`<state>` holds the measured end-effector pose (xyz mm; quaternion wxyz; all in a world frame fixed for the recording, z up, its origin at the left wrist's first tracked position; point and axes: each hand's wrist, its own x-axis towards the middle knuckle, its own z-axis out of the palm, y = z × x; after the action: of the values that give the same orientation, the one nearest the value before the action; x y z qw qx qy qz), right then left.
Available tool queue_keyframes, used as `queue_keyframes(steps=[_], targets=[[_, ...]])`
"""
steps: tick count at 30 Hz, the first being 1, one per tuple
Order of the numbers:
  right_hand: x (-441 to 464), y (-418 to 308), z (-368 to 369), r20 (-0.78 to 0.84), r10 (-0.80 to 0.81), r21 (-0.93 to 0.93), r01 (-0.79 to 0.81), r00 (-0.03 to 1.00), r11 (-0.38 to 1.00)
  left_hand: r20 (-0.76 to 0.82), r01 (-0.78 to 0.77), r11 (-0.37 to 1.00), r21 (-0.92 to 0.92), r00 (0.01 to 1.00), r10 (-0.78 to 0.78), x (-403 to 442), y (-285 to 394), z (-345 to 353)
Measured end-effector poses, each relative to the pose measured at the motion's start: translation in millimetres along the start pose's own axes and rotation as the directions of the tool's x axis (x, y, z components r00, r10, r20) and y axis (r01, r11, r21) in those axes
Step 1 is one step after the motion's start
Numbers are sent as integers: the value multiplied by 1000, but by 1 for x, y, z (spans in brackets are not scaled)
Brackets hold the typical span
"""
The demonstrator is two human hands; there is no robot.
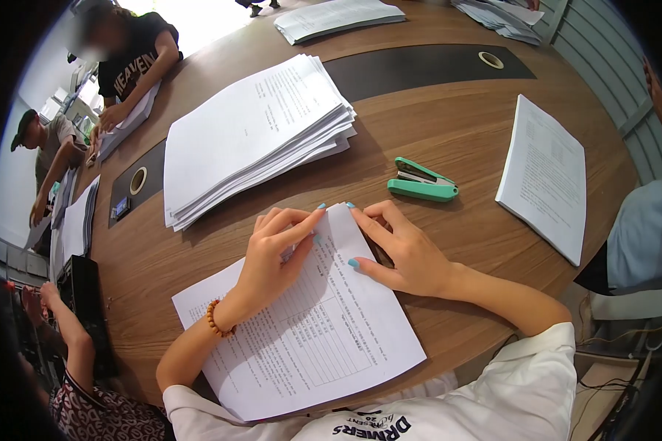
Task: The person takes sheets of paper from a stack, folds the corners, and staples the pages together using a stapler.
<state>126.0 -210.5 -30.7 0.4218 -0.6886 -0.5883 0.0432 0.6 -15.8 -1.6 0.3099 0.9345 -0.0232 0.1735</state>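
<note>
The left hand (272, 246) partly hid the white printed paper (320, 327) on the brown wooden counter (449, 235); its small print was illegible. The left hand and right hand (412, 257) touched its top corner; whether their fingers clamped it, I could not tell. The cut-off white shirt (493, 389) read "DRMERS", a black T-shirt (136, 62) "HEAVEN".

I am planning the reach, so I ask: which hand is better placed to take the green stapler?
Probably the right hand: it lies closer to the green stapler, with bare tabletop between them. The left hand is farther off, across the top corner of the printed paper.
</note>
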Motion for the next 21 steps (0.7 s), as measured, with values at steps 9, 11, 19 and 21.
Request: queue_keyframes(steps=[9, 11, 19, 21], targets=[[6, 6, -9, -24, 43, -32, -44, 999, 999, -24, 29, 998, -62, 999, -30, -2, -7, 4], [13, 12, -22, -159, 71, -208, -103, 985, 973, -11, 60, 993, -104, 998, -61, -3, -8, 3], [13, 51, -49, -113, 147, -463, -183, 983, 867, 50, 186, 920, -346, 982, -180, 0, -7, -3], [15, 48, -46, -126, 146, -452, -188, 981, 872, 70, 209, 911, -356, 978, -197, -1, -7, -4]])
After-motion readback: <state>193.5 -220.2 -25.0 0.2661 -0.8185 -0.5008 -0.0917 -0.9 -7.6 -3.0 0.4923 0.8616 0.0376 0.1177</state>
